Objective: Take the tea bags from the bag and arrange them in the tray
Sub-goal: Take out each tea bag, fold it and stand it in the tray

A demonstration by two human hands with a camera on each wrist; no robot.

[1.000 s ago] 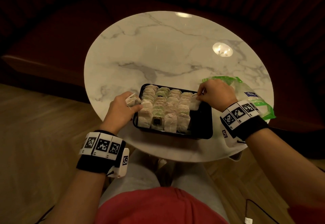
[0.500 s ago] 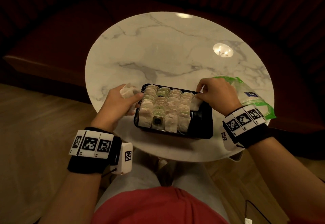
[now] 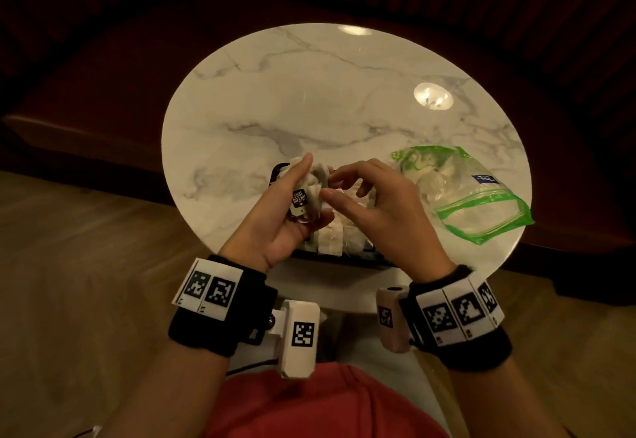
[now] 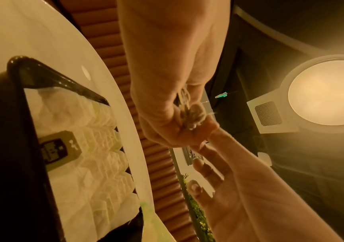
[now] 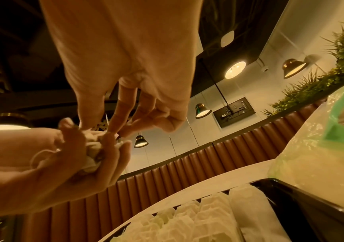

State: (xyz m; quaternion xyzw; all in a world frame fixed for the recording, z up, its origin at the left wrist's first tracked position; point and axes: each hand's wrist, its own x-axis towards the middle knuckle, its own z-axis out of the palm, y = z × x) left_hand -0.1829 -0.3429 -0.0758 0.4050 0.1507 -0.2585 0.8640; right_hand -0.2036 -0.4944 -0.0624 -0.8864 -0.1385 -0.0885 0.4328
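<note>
My left hand [image 3: 306,196] is raised above the black tray [image 3: 344,259] and grips a small bunch of tea bags [image 3: 318,181], one with a dark paper tag. My right hand [image 3: 332,184] reaches in from the right. Its fingertips [image 4: 209,131] touch the bunch while the thumb stands apart. Rows of upright tea bags [image 4: 96,163] fill most of the tray, largely hidden by both hands in the head view. The clear bag with green trim [image 3: 457,190] lies open on the table right of the tray, with more tea bags inside.
The round marble table [image 3: 309,93] is bare beyond the tray. Its near edge runs just below the tray. A dark red padded bench curves round the far side. Wooden floor lies to the left, and my lap is under the near edge.
My left hand rose from the tray's left side to above the tray with its bunch. My right hand left the tea bags at the tray's right part and came across to the bunch.
</note>
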